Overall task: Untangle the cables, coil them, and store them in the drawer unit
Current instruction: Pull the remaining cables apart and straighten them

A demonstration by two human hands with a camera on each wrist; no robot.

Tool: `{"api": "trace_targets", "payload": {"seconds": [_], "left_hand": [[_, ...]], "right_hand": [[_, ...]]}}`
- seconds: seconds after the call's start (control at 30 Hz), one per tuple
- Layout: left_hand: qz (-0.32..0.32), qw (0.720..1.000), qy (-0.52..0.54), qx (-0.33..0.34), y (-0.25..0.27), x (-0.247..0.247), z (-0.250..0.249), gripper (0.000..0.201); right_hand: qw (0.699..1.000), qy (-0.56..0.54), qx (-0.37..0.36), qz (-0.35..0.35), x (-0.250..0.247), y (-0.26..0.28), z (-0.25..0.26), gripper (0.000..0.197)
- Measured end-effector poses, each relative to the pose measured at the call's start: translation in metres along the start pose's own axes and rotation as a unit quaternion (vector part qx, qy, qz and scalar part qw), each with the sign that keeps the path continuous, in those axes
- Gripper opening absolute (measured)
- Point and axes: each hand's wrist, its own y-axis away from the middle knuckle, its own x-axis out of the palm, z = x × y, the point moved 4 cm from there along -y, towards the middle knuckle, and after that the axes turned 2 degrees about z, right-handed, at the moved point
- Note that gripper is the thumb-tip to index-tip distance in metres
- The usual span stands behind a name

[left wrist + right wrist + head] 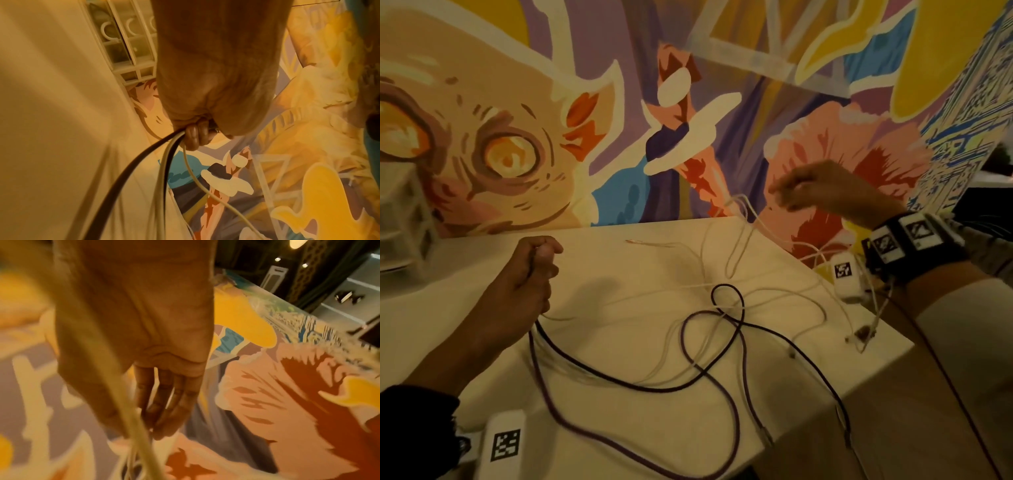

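Observation:
My left hand is fisted round a bundle of cables at the table's left; in the left wrist view its fingers curl over a dark cable and pale ones. The dark purple cable runs from that fist in crossing loops over the white table. White cables lie tangled with it. My right hand is raised over the far right corner and pinches a white cable whose loops hang down to the table. The right wrist view is blurred: the white cable passes the thumb to the fingertips.
The white drawer unit stands at the table's far left by the painted wall, also in the left wrist view. Cable ends with plugs lie near the right edge. The dark cable hangs over the front edge. Wooden floor lies to the right.

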Motion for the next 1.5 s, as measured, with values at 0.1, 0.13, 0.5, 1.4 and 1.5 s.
{"api": "trace_targets", "payload": {"seconds": [0.1,0.13,0.5,1.4,1.5], "left_hand": [[-0.04,0.998,0.042,0.017,-0.01,-0.013,0.01,0.035],[-0.058,0.997,0.053,0.023,-0.013,-0.018,0.013,0.033],[-0.172,0.979,0.098,0.051,-0.012,-0.044,0.002,0.027],[-0.098,0.974,0.196,-0.058,0.001,-0.025,0.0,0.028],[-0.11,0.982,0.148,-0.043,0.002,-0.028,0.003,0.031]], "right_hand": [[0.998,-0.04,-0.051,-0.022,-0.016,0.003,0.046,0.019],[0.996,-0.014,-0.071,-0.055,-0.021,0.003,0.057,0.017],[0.985,-0.014,-0.157,0.072,0.052,0.006,0.126,0.031],[0.918,-0.382,-0.107,0.004,0.281,0.013,0.167,0.032],[0.925,-0.366,-0.107,0.01,0.284,0.009,0.166,0.03]]}}
